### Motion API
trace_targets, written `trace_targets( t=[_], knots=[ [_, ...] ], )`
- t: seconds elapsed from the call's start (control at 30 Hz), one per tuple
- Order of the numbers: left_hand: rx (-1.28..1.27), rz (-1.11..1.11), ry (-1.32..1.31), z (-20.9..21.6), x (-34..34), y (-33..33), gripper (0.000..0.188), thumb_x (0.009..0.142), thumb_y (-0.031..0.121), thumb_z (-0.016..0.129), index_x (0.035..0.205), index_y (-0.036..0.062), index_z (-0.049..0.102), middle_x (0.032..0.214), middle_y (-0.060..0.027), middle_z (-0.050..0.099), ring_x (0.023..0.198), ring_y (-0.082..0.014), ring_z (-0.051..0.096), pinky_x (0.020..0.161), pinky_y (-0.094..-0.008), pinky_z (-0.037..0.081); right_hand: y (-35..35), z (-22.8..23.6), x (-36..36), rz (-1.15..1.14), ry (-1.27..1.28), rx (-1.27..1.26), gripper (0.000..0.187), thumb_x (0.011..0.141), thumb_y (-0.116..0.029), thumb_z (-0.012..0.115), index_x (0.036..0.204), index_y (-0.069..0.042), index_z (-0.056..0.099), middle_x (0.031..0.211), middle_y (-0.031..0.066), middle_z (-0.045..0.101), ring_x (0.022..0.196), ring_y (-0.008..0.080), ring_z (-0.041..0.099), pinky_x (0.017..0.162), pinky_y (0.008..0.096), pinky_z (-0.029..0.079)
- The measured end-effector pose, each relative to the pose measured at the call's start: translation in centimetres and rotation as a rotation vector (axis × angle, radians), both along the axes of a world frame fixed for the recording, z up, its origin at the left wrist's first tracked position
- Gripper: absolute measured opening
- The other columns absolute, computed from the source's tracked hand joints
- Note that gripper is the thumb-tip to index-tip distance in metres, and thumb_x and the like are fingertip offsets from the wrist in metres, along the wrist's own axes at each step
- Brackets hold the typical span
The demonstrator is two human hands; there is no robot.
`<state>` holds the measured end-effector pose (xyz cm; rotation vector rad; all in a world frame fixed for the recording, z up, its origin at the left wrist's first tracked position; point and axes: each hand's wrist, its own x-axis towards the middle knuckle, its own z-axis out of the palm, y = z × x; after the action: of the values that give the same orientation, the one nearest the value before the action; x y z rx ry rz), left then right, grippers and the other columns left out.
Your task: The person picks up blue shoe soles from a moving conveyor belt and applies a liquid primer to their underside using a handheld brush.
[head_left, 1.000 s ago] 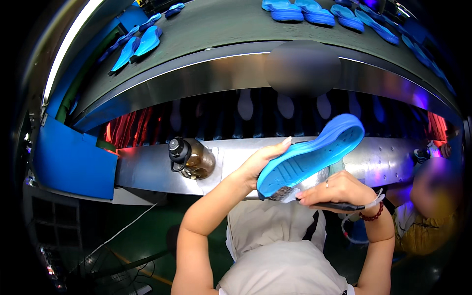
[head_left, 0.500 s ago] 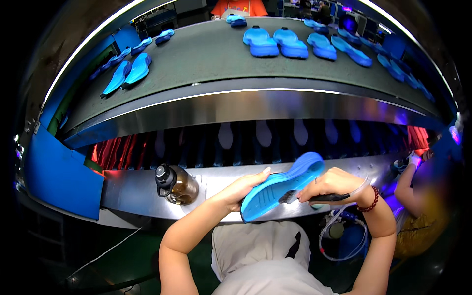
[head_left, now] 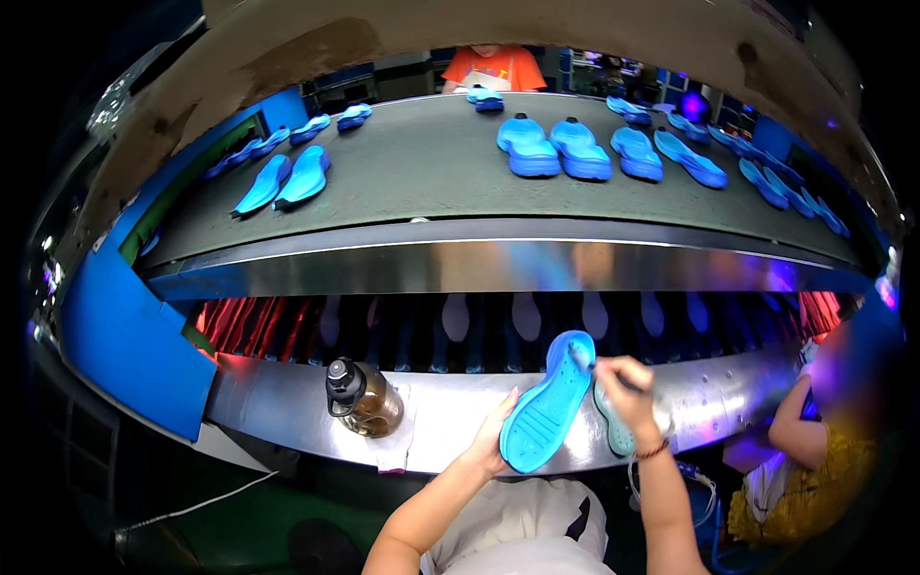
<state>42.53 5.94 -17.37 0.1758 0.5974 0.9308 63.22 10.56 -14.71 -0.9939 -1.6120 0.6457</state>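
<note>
My left hand (head_left: 493, 439) grips a bright blue shoe sole (head_left: 544, 412) by its left edge, its inner side facing up and its narrower end pointing away from me. Curled fingers of my right hand (head_left: 629, 393) hold a small brush (head_left: 582, 356), whose head touches the inside of the sole near that far end. The brush is smeared and partly covered by the fingers. Beside and under my right hand, a pale green sole-shaped piece (head_left: 613, 426) lies on the metal ledge (head_left: 450, 407).
A dark-capped brown bottle (head_left: 364, 401) stands on a white cloth to the left. Beyond the ledge, a conveyor belt (head_left: 412, 182) carries several blue soles (head_left: 529, 149). A person in orange (head_left: 494, 69) is across the belt; another person's arm (head_left: 797, 431) shows at right.
The sole has turned more upright and now points away from me. My right hand has shifted the brush from the sole's middle to its far end. The whole view has tilted.
</note>
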Motion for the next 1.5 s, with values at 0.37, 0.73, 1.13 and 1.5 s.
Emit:
trace_targets(
  t=[0.37, 0.73, 1.13, 1.5],
  knots=[
    [0.659, 0.106, -0.181, 15.1, -4.6, 3.1, 0.07, 0.089, 0.054, 0.023, 0.131, -0.0008, 0.032, 0.119, -0.0249, 0.048, 0.102, -0.0433, 0.051, 0.087, -0.0566, 0.041, -4.4, -3.5, 4.3, 0.13, 1.244, -0.248, 0.023, 0.09, -0.024, 0.047, 0.09, -0.004, 0.057, 0.091, 0.0135, 0.063, 0.042, 0.0086, 0.039, 0.041, 0.0188, 0.032],
    [0.412, 0.729, -0.347, 18.4, -7.4, 17.7, 0.092, 0.08, 0.067, 0.027, 0.139, 0.0055, -0.007, 0.147, -0.0114, 0.002, 0.136, -0.024, 0.005, 0.109, -0.0429, 0.004, -4.7, -5.1, 4.0, -0.001, 1.414, -0.409, 0.022, 0.089, -0.027, 0.05, 0.087, -0.006, 0.056, 0.082, 0.005, 0.061, 0.044, 0.0081, 0.041, 0.042, 0.0203, 0.032],
    [0.841, 0.549, 1.809, 20.5, 2.1, 26.8, 0.066, 0.086, 0.046, 0.041, 0.135, 0.0042, 0.027, 0.138, -0.0269, 0.021, 0.126, -0.0406, 0.027, 0.103, -0.0427, 0.025, -3.6, -5.7, 3.6, 0.009, 1.433, -0.531, 0.023, 0.089, -0.027, 0.05, 0.081, -0.008, 0.059, 0.073, 0.0019, 0.061, 0.043, 0.0102, 0.044, 0.042, 0.0228, 0.034],
    [0.849, 0.413, 1.327, 18.5, -0.4, 32.9, 0.056, 0.063, -0.005, 0.041, 0.118, -0.0008, 0.052, 0.108, -0.0186, 0.057, 0.101, -0.0227, 0.055, 0.084, -0.0291, 0.043, -2.1, -8.3, 3.0, 0.02, 1.397, -0.605, 0.016, 0.086, -0.02, 0.052, 0.08, -0.007, 0.059, 0.076, 0.0051, 0.06, 0.05, 0.0123, 0.047, 0.047, 0.0237, 0.038]
  ],
)
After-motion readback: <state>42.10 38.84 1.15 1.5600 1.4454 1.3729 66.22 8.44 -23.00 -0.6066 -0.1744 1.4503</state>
